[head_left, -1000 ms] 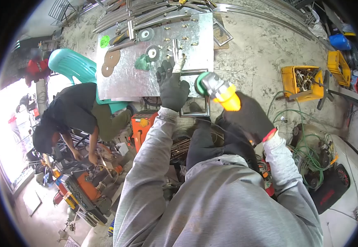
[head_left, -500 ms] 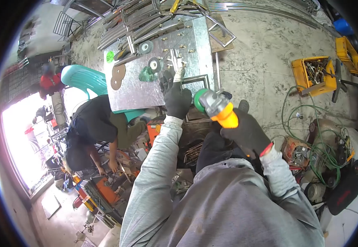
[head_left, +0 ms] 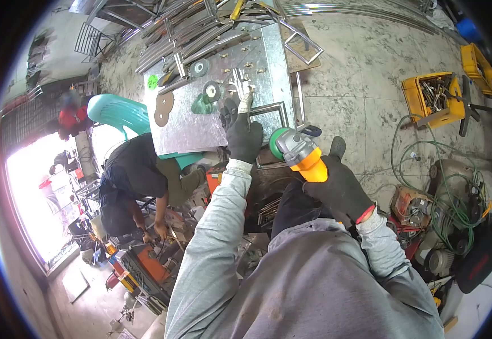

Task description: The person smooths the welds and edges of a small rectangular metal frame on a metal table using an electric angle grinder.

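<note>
My right hand, in a dark glove, grips the orange body of an angle grinder. Its green disc faces left, toward my other hand. My left hand, gloved too, reaches palm down over the near edge of a metal-topped table, fingers stretched forward and apart. Right beside it lies a rectangular metal frame, partly hidden by the hand. A pale wrapped piece and short metal bars lie at my fingertips. Grinding discs rest farther left on the tabletop.
Metal tubes are piled at the table's far side. A person in dark clothes bends over tools on the left, near a teal chair. Yellow crates stand on the right, above a green hose.
The grinder has moved slightly right and down with my right hand, a little away from my left hand. My left hand stays almost where it was.
</note>
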Motion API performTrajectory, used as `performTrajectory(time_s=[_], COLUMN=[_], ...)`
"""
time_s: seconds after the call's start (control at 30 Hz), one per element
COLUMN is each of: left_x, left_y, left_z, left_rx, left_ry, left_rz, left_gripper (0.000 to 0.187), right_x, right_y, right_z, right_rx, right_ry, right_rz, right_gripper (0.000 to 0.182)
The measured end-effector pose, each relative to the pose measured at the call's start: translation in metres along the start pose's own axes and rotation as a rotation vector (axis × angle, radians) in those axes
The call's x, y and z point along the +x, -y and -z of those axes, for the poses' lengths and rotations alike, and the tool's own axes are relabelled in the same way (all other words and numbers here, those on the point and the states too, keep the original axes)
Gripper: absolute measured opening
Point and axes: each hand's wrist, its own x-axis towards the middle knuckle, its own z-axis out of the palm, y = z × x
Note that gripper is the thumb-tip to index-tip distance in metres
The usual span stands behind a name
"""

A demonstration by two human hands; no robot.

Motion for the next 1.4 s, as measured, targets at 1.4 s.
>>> performTrajectory(time_s=[1.4], left_x=[-0.108], left_y=[-0.053], left_z=[0.003], left_rx=[0.399], left_ry=[0.089], left_rz=[-0.093], left_gripper=[0.081], right_x=[-0.04], right_y=[-0.018], right_z=[0.028], right_rx=[0.586], right_ry=[-0.084], right_rz=[-0.19], right_gripper=[0.04])
